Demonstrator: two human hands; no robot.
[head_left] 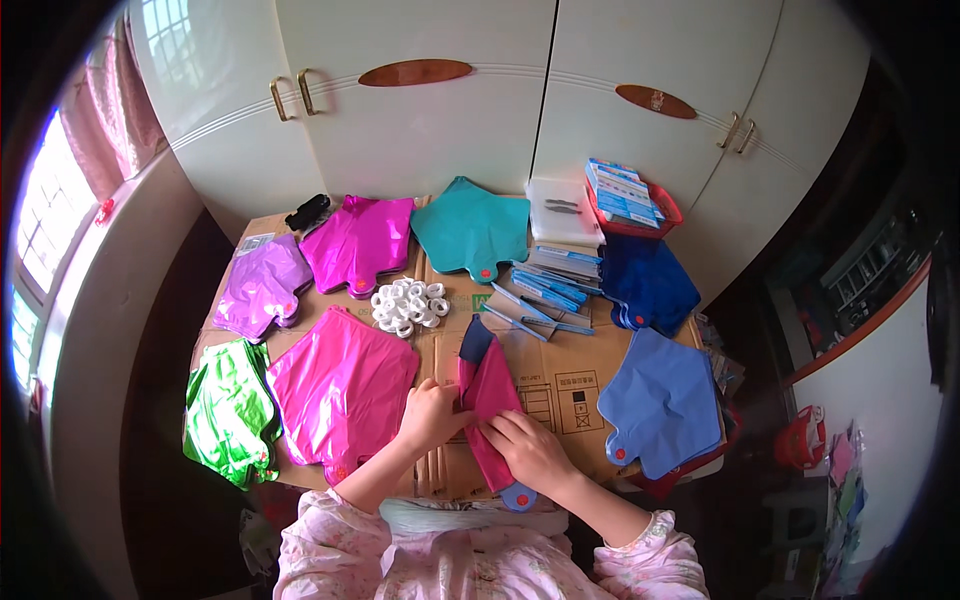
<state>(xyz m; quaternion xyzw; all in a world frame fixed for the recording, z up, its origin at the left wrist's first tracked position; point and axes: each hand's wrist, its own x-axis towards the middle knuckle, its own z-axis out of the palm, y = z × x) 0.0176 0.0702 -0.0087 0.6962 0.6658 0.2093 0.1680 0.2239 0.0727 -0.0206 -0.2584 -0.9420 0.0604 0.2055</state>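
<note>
In front of me lies a narrow folded stack of flat foil balloons [489, 386], magenta with a dark blue tip at the far end and a light blue tab at the near end. My left hand [434, 416] is closed at the stack's left edge, its thumb against the foil and its fingers curled. Across the lower part, my right hand [530, 450] rests with its fingers stretched out flat on the foil. A pink foil balloon pile [345, 390] spreads beside my left forearm. Light blue foil balloons [660, 400] lie to the right of my right hand.
White rings [409, 305] are heaped mid-table on the cardboard [440, 345]. Around them lie purple [262, 285], magenta [358, 240], teal [472, 228], green [230, 410] and dark blue [650, 282] foil balloons, blue-edged packets [552, 285], clear bags [562, 212] and a red basket [672, 212].
</note>
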